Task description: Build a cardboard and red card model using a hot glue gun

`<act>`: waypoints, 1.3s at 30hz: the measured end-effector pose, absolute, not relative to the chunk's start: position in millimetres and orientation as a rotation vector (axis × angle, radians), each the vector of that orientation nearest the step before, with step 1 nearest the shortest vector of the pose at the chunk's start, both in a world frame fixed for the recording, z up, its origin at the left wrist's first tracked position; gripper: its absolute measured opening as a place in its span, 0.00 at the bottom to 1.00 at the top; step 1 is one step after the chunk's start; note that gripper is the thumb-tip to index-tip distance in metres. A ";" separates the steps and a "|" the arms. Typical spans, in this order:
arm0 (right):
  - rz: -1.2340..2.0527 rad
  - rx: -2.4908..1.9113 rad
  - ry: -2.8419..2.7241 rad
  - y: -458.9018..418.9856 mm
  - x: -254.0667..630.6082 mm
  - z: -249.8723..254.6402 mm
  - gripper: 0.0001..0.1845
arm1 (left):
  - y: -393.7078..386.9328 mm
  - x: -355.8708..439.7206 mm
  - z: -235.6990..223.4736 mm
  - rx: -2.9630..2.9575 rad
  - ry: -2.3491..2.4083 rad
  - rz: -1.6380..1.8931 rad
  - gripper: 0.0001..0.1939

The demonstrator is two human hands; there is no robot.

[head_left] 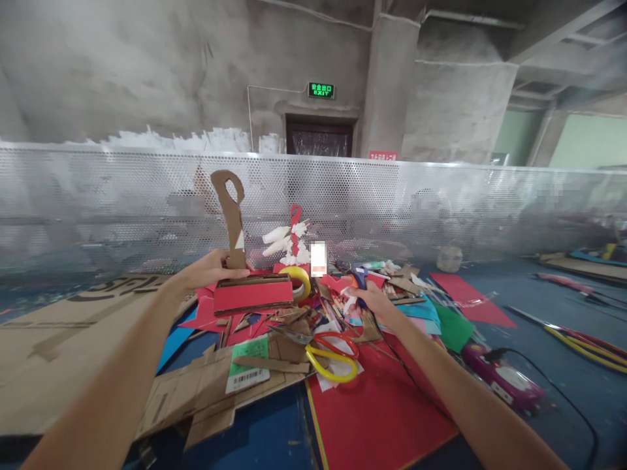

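My left hand [215, 269] is closed around the foot of a brown cardboard cutout [230, 205], which stands upright with a looped top and an oval hole. Just below the fingers lies a long cardboard box faced in red [255, 297]; whether the cutout is joined to it I cannot tell. In my right hand [375, 300] is a blue glue gun [360, 279], its dark cord running down under the forearm. A yellow tape roll [306, 281] leans at the box's right end. Scissors with red and yellow handles [333, 378] lie in front, among scraps.
Behind the scraps stands a red and white swan-like figure [294, 241]. A perforated metal screen [147, 202] bounds the table's back. Red paper [392, 411], a purple power strip [504, 385], more scissors [588, 346] and a clear jar [449, 259] lie rightward; flat cardboard [73, 365] covers the left.
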State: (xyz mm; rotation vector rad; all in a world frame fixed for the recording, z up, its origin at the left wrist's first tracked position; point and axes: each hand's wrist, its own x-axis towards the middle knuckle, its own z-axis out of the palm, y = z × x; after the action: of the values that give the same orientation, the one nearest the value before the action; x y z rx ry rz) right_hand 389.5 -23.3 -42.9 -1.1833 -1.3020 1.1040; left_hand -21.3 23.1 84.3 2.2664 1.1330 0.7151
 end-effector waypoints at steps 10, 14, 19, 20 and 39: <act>1.003 -1.226 -1.374 -21.1 395.8 -42.1 0.25 | 25.4 -11.7 78.3 2.331 1.114 0.713 0.24; 0.975 -1.214 -1.369 -21.9 401.0 -38.9 0.24 | 30.0 -4.3 71.5 2.344 1.117 0.725 0.23; 0.849 -1.237 -1.277 -10.2 412.0 -41.8 0.21 | 27.9 11.9 65.9 2.322 1.072 0.715 0.22; 0.835 -1.246 -1.265 -7.4 414.4 -43.3 0.21 | 27.7 14.8 64.7 2.316 1.064 0.713 0.22; 0.881 -1.265 -1.280 -3.1 423.3 -51.3 0.11 | 31.2 66.3 27.1 2.325 1.015 0.822 0.22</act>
State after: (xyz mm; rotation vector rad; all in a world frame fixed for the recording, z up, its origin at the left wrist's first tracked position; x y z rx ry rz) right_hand 423.3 -3.1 -51.3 -1.2646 -1.2801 0.8814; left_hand 66.3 31.2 27.1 2.3248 1.0151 0.8223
